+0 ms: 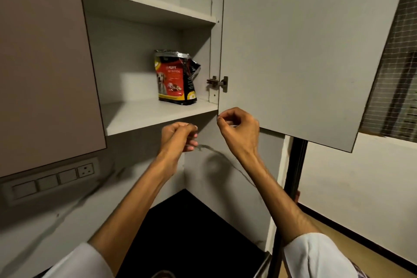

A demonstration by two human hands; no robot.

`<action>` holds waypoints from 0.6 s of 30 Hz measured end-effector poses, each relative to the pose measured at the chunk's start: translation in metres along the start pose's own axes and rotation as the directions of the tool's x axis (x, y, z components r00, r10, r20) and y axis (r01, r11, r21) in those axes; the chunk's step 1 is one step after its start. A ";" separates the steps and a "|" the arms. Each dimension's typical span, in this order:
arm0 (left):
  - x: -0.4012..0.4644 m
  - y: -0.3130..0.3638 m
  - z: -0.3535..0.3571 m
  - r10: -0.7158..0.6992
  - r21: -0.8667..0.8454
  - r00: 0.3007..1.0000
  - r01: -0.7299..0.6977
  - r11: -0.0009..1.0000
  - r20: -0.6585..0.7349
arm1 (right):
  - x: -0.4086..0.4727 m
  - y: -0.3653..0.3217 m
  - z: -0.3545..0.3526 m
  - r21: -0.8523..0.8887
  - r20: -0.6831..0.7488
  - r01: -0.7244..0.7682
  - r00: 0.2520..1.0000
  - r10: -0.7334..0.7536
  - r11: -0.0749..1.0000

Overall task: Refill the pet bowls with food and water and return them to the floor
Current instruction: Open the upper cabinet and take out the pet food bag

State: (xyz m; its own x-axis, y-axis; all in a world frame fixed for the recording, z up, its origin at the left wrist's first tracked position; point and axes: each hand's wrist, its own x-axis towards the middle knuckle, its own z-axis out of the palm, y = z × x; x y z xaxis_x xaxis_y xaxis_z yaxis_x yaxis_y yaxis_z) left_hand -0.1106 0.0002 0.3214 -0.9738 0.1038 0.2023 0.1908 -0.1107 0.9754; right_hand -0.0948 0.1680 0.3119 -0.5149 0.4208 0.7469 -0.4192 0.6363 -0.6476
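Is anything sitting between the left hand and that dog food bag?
Only bare shelf separates the left hand from the dog food bag, per the head view.

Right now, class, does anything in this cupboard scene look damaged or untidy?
Yes. The puppy food bag on the lower shelf has a crumpled, roughly opened top, and a dark crack-like line crosses the wall below.

You have one puppy food bag [176,77], two cabinet shelves [158,115], one open door [304,52], one hinge [217,82], one wall socket [85,170].

The dog food bag [176,78] on the cupboard shelf reads "PUPPY NUTRITION"; its smaller print is illegible.
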 end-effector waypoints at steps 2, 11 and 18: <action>0.015 0.004 -0.006 0.008 0.021 1.000 -0.007 1.000 -0.028 | 0.012 0.003 0.013 0.032 0.049 -0.091 0.995 0.090 0.995; 0.125 0.034 -0.021 0.056 0.066 0.983 -0.045 0.997 -0.176 | 0.123 0.037 0.083 0.201 0.324 -0.424 0.880 0.349 0.883; 0.208 0.047 -0.007 -0.114 0.074 0.982 0.127 0.989 -0.149 | 0.198 0.055 0.152 0.147 0.521 -0.523 0.763 0.383 0.840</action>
State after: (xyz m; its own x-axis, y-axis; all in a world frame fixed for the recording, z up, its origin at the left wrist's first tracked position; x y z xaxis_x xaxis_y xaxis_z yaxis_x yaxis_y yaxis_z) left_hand -0.3052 0.0101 0.4083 -0.9967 -0.0326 0.0739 0.0747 -0.0232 0.9969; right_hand -0.3337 0.1882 0.4016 -0.9429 0.2281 0.2427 -0.1931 0.2191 -0.9564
